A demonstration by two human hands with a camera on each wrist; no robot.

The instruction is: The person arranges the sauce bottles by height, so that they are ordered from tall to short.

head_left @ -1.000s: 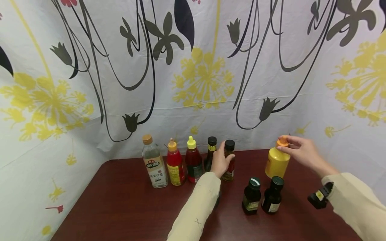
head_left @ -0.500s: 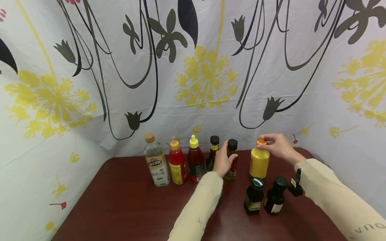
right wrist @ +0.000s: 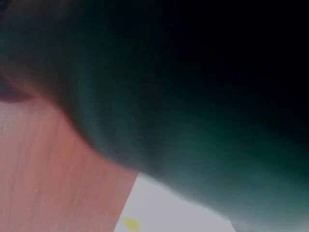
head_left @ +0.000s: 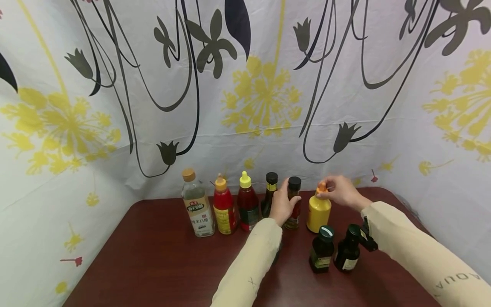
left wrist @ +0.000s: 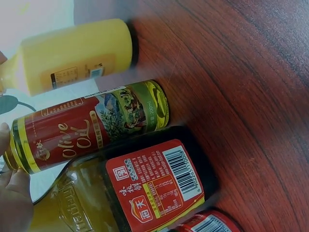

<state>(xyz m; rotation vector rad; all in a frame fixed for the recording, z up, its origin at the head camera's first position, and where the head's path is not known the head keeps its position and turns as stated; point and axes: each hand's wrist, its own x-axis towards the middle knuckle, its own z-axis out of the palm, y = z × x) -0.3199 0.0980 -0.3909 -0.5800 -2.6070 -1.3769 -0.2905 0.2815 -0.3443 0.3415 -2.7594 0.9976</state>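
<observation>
My left hand (head_left: 281,204) grips the upper part of an olive oil bottle (head_left: 294,204) with a black cap, which stands upright in the row. In the left wrist view that olive oil bottle (left wrist: 87,125) shows a red label, with fingertips at its neck. My right hand (head_left: 341,192) pinches the orange nozzle cap of a yellow squeeze bottle (head_left: 319,214), just right of the olive oil. The yellow bottle (left wrist: 79,55) is upright and a little apart from it. Whether its base touches the table cannot be told. A dark blur (right wrist: 193,121) covers most of the right wrist view.
Left of the olive oil stand a dark sauce bottle (head_left: 270,196), two red sauce bottles (head_left: 248,209) (head_left: 224,211) and a clear vinegar bottle (head_left: 198,209). Two dark green-capped bottles (head_left: 321,251) (head_left: 347,249) stand in front. Behind the table (head_left: 161,264) hangs a patterned cloth (head_left: 245,106).
My right hand has brought the yellow squeeze bottle leftward, close to the olive oil bottle, and lowered it slightly. My left hand has stayed on the olive oil bottle.
</observation>
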